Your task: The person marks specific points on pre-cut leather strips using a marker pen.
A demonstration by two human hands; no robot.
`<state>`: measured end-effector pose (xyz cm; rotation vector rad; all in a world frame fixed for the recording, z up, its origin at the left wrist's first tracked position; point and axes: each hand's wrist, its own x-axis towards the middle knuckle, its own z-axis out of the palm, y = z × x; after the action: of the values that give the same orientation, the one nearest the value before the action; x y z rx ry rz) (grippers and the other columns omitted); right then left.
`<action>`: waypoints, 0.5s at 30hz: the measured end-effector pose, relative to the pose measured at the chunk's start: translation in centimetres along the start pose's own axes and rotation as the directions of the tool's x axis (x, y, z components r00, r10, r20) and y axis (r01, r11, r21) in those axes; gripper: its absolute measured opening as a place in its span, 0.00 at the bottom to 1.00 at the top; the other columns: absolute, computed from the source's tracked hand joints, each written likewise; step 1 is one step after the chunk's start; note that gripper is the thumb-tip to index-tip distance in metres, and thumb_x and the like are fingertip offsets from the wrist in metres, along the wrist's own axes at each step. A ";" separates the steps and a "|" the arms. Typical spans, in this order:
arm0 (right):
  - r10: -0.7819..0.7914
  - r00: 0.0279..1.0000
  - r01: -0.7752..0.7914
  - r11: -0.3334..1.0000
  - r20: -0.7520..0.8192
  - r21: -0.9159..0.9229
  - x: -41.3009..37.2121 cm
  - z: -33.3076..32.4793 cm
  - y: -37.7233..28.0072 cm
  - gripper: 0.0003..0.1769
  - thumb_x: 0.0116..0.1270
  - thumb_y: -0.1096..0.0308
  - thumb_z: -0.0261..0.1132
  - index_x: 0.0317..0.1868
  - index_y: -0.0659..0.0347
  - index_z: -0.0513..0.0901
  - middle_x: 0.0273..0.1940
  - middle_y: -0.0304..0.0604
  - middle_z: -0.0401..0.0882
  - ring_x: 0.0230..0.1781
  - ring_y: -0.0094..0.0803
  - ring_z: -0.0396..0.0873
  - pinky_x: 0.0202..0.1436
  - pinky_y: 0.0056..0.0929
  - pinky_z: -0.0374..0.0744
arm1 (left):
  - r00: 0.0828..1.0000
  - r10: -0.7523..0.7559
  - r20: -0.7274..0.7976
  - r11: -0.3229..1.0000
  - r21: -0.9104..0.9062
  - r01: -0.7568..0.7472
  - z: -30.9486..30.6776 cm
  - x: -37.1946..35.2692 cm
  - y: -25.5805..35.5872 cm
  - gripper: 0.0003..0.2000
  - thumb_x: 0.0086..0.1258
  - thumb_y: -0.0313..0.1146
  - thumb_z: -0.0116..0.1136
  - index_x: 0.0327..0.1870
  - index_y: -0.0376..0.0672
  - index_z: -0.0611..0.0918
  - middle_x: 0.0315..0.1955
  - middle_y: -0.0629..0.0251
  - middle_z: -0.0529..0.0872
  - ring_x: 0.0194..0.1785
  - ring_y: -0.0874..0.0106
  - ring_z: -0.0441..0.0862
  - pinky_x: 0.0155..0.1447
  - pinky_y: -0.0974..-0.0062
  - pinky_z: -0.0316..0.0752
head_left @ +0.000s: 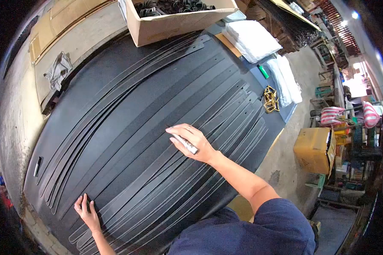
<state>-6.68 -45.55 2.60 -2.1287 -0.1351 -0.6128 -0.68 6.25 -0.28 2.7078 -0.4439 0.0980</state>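
Long black belt-like leather strips point(157, 170) lie side by side on a dark tabletop, several with pale stitching along the edges. My right hand point(191, 143) grips a white marker pen point(186, 143) with dark print, its dark tip close to the edge of a plain strip near the middle. My left hand point(88, 212) rests with fingers spread on the strips' lower left ends. Another bundle of strips point(119, 91) curves along the far side. Small dark holes show at the right ends of some strips.
An open cardboard box point(181, 27) of black coiled pieces stands at the far edge. Gold buckles point(270, 99), a green lighter-like object point(264, 71) and white plastic-wrapped packs point(251, 40) sit at the right end. A black pen point(37, 166) lies left. A brown carton point(312, 150) stands beyond the table.
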 end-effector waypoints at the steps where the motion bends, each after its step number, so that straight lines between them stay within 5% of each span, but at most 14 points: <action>1: 0.001 1.000 0.000 1.000 0.010 -0.010 -0.5 -0.2 -0.1 0.20 0.62 0.77 0.71 0.56 0.61 0.81 0.47 0.48 0.83 0.47 0.46 0.83 0.52 0.38 0.82 | 1.000 -0.016 0.003 1.000 -0.014 0.016 -0.1 0.1 0.1 0.19 0.69 0.27 0.65 0.62 0.44 0.83 0.53 0.58 0.78 0.59 0.59 0.73 0.65 0.60 0.67; 9: 0.038 0.998 -0.038 0.999 0.048 0.011 -0.8 -1.5 -0.2 0.21 0.63 0.80 0.70 0.57 0.62 0.82 0.51 0.48 0.84 0.52 0.44 0.83 0.56 0.36 0.81 | 0.994 -0.088 -0.069 0.996 -0.006 0.088 0.3 0.9 0.0 0.20 0.68 0.28 0.67 0.62 0.44 0.83 0.55 0.59 0.77 0.60 0.59 0.74 0.65 0.62 0.69; 12: 0.020 0.999 -0.016 0.996 0.042 -0.087 -0.6 -3.2 1.0 0.19 0.67 0.75 0.68 0.59 0.57 0.81 0.51 0.47 0.83 0.52 0.45 0.82 0.57 0.38 0.80 | 0.997 -0.028 -0.068 0.999 0.032 0.030 -0.6 1.3 2.8 0.24 0.65 0.28 0.68 0.65 0.44 0.80 0.63 0.57 0.75 0.67 0.57 0.70 0.70 0.60 0.66; 15: 0.154 0.986 -0.163 0.976 -0.069 -0.143 0.0 -5.6 3.9 0.17 0.70 0.73 0.65 0.59 0.56 0.80 0.50 0.52 0.83 0.53 0.51 0.81 0.57 0.43 0.79 | 0.996 0.088 -0.004 0.991 0.098 -0.087 -0.2 2.1 4.9 0.28 0.64 0.27 0.68 0.68 0.44 0.77 0.69 0.56 0.70 0.74 0.54 0.64 0.75 0.56 0.61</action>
<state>-7.56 -52.28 2.40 -2.2360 0.1155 -0.6049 -0.24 1.39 1.97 2.7822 -0.5696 0.1596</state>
